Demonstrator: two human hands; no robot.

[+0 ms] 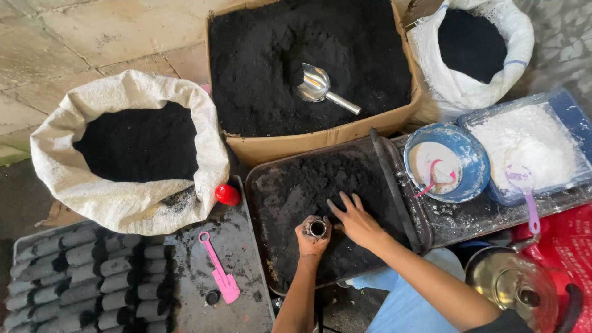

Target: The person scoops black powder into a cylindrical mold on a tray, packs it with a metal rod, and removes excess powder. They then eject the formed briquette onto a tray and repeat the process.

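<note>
A cardboard box (pixel 308 139) of black powder sits behind the dark tray (pixel 271 246). Left of the tray, rows of finished black cylinders (pixel 80 277) lie stacked. On the tray, the right hand (pixel 357 223) spreads flat on loose powder; the left hand (pixel 312 237) grips a small metal tube (pixel 317 228), seemingly part-filled.

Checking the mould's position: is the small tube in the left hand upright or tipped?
Upright: the small metal tube in the left hand shows its round open mouth straight up.
</note>
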